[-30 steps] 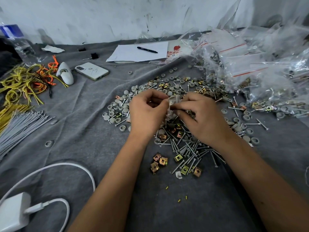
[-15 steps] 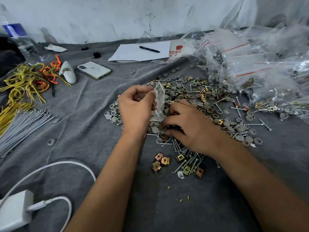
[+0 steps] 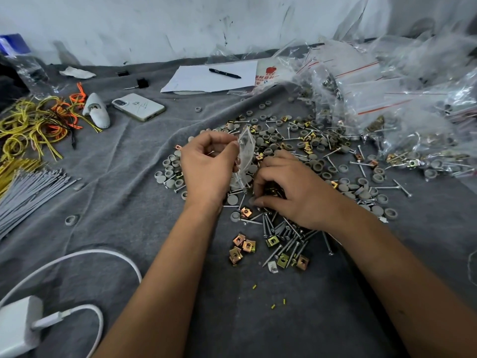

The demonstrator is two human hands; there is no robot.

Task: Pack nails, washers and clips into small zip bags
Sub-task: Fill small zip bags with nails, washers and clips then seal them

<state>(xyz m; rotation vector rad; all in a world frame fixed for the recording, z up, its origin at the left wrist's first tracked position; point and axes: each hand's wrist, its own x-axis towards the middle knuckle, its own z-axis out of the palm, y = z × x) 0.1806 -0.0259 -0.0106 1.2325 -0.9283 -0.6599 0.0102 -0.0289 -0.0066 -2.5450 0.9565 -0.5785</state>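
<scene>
The left hand (image 3: 206, 166) pinches one small zip bag (image 3: 244, 156) upright by its upper edge, its long axis vertical. Just right of it, the right hand (image 3: 291, 187) curls its fingers into the pile, apparently gathering clips (image 3: 244, 248), making it the nearer hand. Nails (image 3: 286, 233), washers (image 3: 346, 188) and clips are too many to count.

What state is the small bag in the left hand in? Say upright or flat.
Upright. The left hand pinches the small zip bag near its top, so it hangs vertically above the pile. Whether its mouth is open, cannot tell.
</scene>
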